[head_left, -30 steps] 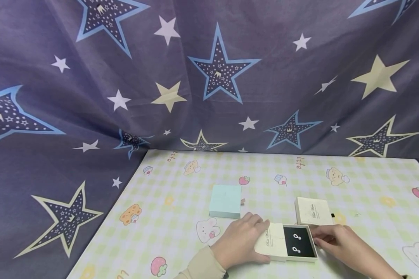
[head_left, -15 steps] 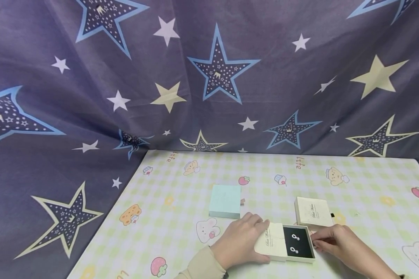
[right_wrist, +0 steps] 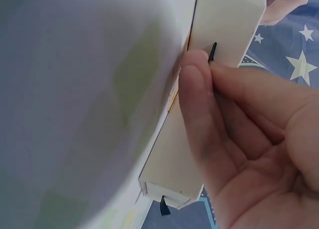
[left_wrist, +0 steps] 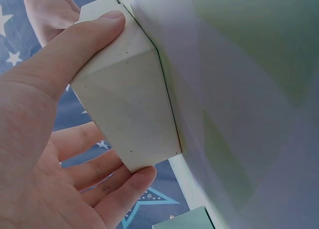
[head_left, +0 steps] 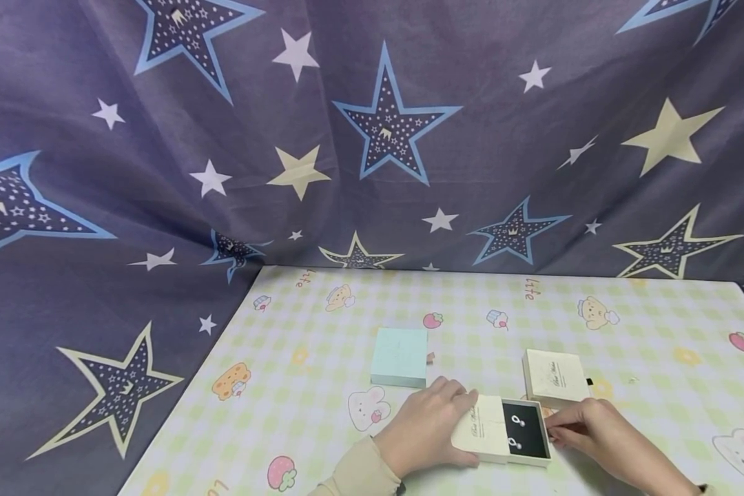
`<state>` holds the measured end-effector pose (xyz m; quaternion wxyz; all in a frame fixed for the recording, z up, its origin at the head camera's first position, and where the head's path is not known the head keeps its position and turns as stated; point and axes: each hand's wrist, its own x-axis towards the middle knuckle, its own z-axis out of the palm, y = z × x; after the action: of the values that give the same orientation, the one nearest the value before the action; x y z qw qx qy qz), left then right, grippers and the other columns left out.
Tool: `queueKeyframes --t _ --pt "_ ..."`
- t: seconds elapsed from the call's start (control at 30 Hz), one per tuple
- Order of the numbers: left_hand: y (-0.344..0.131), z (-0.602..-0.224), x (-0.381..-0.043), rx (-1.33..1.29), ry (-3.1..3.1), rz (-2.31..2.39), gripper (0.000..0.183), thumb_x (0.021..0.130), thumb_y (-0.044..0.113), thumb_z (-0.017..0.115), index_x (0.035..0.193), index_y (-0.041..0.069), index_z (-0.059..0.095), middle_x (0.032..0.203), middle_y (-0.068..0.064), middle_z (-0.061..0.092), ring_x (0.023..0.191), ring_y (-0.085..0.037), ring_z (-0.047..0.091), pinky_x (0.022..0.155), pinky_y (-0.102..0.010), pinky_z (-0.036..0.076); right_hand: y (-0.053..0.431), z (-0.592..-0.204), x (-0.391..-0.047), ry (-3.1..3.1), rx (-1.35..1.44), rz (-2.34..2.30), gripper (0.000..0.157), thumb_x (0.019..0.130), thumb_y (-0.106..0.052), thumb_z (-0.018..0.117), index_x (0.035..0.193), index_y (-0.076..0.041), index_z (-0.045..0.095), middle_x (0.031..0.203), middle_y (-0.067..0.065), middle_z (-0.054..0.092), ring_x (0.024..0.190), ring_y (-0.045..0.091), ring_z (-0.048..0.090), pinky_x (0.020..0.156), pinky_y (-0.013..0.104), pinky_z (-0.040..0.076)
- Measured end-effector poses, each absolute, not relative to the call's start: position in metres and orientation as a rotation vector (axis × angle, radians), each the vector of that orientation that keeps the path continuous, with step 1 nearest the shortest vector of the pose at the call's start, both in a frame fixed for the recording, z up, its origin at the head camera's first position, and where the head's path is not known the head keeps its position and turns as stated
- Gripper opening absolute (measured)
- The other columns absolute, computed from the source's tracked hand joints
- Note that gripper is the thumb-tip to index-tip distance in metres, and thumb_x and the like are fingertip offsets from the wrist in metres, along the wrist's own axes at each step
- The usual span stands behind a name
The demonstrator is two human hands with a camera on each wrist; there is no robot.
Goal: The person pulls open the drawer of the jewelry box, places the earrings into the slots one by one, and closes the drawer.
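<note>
A cream drawer-style jewelry box lies on the table, its sleeve (head_left: 491, 430) held by my left hand (head_left: 424, 434). In the left wrist view, the thumb is on one side of the sleeve (left_wrist: 127, 94) and the fingers are on the opposite side. Partly out to the right, the drawer (head_left: 529, 461) shows a black lining with two small silver earrings (head_left: 517, 421). My right hand (head_left: 598, 441) is at the drawer's outer end. Its thumb and finger pinch a small black pull tab (right_wrist: 213, 51), seen in the right wrist view.
A second cream box (head_left: 554, 375) with a black tab sits closed just behind the drawer. Farther left is a closed mint-green box (head_left: 400, 355) with a brownish tab. A checkered cloth (head_left: 322, 413) covers the table, and a star-patterned curtain (head_left: 359, 207) hangs behind it.
The drawer has slid left, deeper into its sleeve, and the right hand has moved left with it. The left hand and the sleeve have stayed in place.
</note>
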<state>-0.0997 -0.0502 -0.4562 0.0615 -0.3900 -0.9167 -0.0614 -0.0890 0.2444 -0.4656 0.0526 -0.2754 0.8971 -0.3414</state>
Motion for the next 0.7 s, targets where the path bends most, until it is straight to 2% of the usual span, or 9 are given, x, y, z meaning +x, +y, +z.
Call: queueKeyframes --t 0.27,0.7 --pt "-0.050 -0.455 -0.101 -1.185 -2.799 -0.205 0.087 0.069 0.064 0.080 0.137 0.014 0.059 0.118 0.004 0.062 0.103 -0.007 0.054 0.081 -0.016 0.049 0.234 -0.461 -0.092 2.672 -0.823 -1.040 0.009 0.082 -0.010 0.076 0.090 -0.011 0.080 0.088 -0.004 0.077 0.079 -0.005 0.065 0.067 0.021 0.056" --pt "-0.050 -0.456 -0.100 -1.177 -2.803 -0.192 0.089 0.069 0.066 0.078 0.138 0.015 0.058 0.118 0.005 0.062 0.104 -0.006 0.054 0.082 -0.016 0.048 0.209 -0.458 -0.095 2.618 -0.839 -1.088 0.010 0.083 -0.012 0.075 0.092 -0.010 0.080 0.087 -0.008 0.075 0.078 -0.001 0.066 0.067 0.019 0.055"
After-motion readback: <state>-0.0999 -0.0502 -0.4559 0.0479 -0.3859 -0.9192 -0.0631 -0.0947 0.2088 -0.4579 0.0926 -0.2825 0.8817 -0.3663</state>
